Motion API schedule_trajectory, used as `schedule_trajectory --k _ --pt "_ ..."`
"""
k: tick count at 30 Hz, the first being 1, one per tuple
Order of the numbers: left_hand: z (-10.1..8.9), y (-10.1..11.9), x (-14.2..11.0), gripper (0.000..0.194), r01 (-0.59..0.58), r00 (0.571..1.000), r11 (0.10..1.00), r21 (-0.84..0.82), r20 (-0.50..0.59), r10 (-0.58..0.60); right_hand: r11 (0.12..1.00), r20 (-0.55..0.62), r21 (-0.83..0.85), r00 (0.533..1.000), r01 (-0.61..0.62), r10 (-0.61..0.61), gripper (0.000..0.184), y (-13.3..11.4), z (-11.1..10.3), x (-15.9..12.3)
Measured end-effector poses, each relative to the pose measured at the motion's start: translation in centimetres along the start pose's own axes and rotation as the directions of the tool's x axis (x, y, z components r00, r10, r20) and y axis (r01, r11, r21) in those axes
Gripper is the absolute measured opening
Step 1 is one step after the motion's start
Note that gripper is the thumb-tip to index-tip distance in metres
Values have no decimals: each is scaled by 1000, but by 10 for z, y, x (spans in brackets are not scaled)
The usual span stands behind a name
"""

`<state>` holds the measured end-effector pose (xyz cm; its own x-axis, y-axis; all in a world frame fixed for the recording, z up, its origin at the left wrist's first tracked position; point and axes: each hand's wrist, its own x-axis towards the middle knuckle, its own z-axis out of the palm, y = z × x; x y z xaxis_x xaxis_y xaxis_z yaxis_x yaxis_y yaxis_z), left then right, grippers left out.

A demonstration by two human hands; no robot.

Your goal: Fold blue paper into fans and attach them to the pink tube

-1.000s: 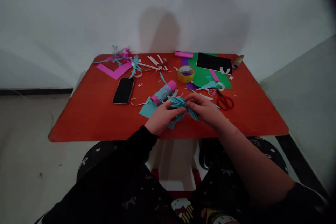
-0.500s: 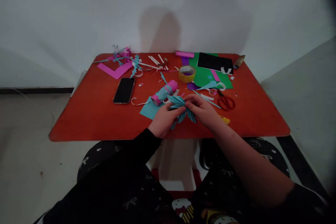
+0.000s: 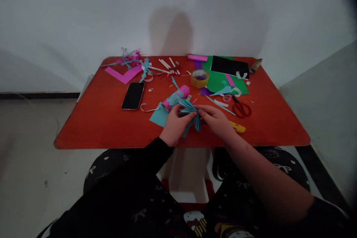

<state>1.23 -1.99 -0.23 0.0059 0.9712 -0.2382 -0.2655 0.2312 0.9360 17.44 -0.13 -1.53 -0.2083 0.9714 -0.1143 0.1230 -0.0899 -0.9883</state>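
Between my two hands is a pleated blue paper piece (image 3: 187,105), fanned out at both ends and pinched at its middle. My left hand (image 3: 176,123) grips its left side with thumb and fingers. From the right, my right hand (image 3: 214,118) pinches it; some of those fingertips are hidden behind the folds. Just beyond my left hand lies a pink tube with torn blue paper around it (image 3: 175,97). A flat blue sheet (image 3: 158,116) sits partly under the tube and my left hand. Beside my right wrist rests a yellow tool (image 3: 238,127), partly covered.
A phone (image 3: 133,96) lies on the left of the red table (image 3: 92,128). Clear tape (image 3: 199,78), red-handled scissors (image 3: 241,108), green paper (image 3: 213,83) and a black sheet (image 3: 229,67) are on the right. Paper scraps and white sticks (image 3: 165,63) lie toward the back wall.
The lower right folds of the blue paper have drawn in closer together. My right hand has shifted slightly, baring more of the yellow tool. The view has moved a little.
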Motion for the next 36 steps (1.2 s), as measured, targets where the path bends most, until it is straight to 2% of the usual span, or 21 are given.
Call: schedule_trajectory --k 4,8,14,18,23,25,28,31,34,36 --pt "-5 2 2 42 -14 999 999 37 35 13 996 73 68 996 -53 48 36 -3 -6 -1" --pt "-9 0 3 42 -73 996 992 103 56 67 996 106 48 992 -70 65 34 -6 -9 -2" --pt "-7 3 0 47 -40 998 995 88 47 36 997 167 57 985 -58 47 29 -6 -9 -3" --pt "-5 8 -2 52 25 998 1000 -12 54 -24 983 122 162 991 -81 61 36 -4 -5 -1" --pt "-5 11 -3 54 72 995 991 -109 82 -63 967 59 254 998 3 -19 40 -5 -3 -1" --pt "-4 13 -5 51 77 992 990 -115 109 -65 973 35 231 999 21 -30 33 -8 -5 -2" --pt "-3 14 -7 46 74 993 990 -122 105 -62 992 23 85 995 94 -96 27 -13 -10 -5" --pt "-4 15 -7 44 98 990 986 -134 109 -83 982 119 -42 977 185 -179 36 -19 -18 -7" --pt "-8 16 -6 47 127 979 986 -105 172 -108 980 256 -58 951 191 -170 50 -23 -26 -6" --pt "-9 18 -6 50 152 968 985 -78 213 -132 979 307 -72 938 191 -160 53 -23 -30 -5"
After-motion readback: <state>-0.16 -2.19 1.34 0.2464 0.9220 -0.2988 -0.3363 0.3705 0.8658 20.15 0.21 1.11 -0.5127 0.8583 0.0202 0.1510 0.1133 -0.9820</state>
